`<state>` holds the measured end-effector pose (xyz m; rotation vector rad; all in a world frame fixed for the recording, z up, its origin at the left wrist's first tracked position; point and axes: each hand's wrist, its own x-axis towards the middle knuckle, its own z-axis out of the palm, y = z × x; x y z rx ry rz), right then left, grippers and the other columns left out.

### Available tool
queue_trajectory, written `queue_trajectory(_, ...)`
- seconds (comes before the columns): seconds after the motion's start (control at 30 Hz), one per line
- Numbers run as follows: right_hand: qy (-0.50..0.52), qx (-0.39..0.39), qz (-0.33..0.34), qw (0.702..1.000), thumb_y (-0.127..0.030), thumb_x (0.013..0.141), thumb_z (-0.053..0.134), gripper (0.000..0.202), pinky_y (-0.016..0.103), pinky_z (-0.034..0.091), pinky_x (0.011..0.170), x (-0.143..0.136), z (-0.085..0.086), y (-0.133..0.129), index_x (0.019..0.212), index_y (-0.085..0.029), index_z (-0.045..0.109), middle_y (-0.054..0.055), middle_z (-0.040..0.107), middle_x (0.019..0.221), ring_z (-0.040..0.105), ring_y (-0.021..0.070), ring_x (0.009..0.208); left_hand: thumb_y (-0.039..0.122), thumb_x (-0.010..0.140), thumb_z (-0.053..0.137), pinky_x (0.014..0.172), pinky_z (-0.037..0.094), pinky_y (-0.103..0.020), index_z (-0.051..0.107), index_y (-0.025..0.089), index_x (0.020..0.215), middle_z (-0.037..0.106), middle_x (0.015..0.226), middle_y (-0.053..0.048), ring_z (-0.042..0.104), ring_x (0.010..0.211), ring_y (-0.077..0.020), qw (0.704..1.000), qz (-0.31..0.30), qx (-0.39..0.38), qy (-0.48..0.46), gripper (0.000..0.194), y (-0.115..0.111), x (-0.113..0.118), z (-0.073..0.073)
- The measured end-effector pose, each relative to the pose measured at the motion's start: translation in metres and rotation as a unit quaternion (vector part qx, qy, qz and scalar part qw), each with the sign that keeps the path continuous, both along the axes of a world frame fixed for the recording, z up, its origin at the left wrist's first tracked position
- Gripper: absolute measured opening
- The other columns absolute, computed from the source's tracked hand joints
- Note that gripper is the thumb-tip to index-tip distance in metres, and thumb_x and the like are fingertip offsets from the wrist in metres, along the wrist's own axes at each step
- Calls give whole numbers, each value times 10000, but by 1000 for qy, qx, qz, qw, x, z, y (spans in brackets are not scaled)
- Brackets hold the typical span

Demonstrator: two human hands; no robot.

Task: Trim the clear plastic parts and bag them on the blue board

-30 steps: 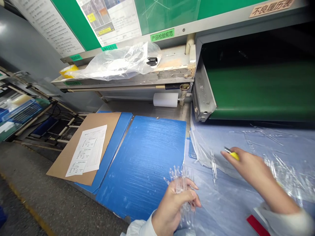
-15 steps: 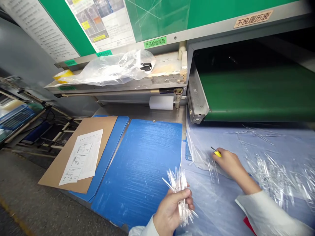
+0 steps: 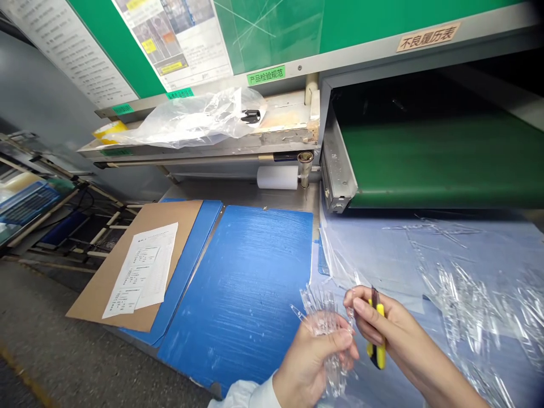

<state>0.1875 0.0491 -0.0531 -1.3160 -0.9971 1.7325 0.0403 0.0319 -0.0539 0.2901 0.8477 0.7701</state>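
Observation:
My left hand (image 3: 314, 351) is closed around a bundle of thin clear plastic pieces (image 3: 326, 317), whose tips fan out above the fingers. Close on its right is my right hand (image 3: 382, 323), holding a yellow-and-black utility knife (image 3: 379, 340) against the palm. Its thumb and forefinger pinch a small clear piece near the bundle; the piece is only partly seen. More loose clear pieces (image 3: 465, 300) lie heaped at the right on pale blue plastic sheeting (image 3: 361, 238).
A green conveyor belt (image 3: 446, 164) ends above the sheeting. To the left are a blue board (image 3: 246, 272) and brown cardboard (image 3: 97, 283) with paper forms (image 3: 144, 266). A shelf at the back holds a clear plastic bag (image 3: 187, 119); a white roll (image 3: 277, 177) hangs below.
My right hand has come left and down from over the sheeting to beside the left hand, the utility knife now turned in its palm. The left hand with its bundle has shifted slightly right.

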Motion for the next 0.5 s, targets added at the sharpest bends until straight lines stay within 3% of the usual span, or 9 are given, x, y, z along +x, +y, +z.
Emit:
queue_trajectory(0.1, -23, 11, -2, 1000, -594, 784, 605, 415, 222, 180, 448, 2, 5, 2, 825, -182, 588, -99, 279, 486, 217, 61, 445, 333, 586, 828, 515, 332, -199, 627, 112, 766, 609, 538, 2, 531, 518, -88, 995, 7, 71, 74, 349, -1, -5, 15)
queue_trajectory(0.23, -20, 18, -1, 1000, -606, 784, 593, 424, 218, 198, 439, -3, 16, 3, 771, -182, 591, -102, 286, 454, 207, 56, 423, 363, 609, 815, 519, 338, -210, 646, 106, 843, 658, 599, -34, 551, 559, -105, 993, -25, 94, 72, 387, -3, -12, 26)
queue_trajectory(0.4, -2, 0, 4, 1000, -590, 761, 631, 423, 210, 192, 429, -7, 23, 4, 723, -172, 583, -97, 321, 457, 200, 43, 412, 367, 628, 798, 503, 333, -207, 632, 110, 811, 680, 605, -56, 548, 532, -106, 993, -35, 98, 57, 356, -5, -13, 25)
queue_trajectory(0.5, 21, -25, -33, 999, -577, 745, 658, 409, 203, 189, 424, -6, 25, 5, 736, -174, 591, -101, 307, 433, 202, 39, 404, 411, 651, 772, 473, 317, -208, 626, 104, 785, 676, 612, -68, 465, 447, -70, 996, 0, 92, 17, 366, -1, -11, 19)
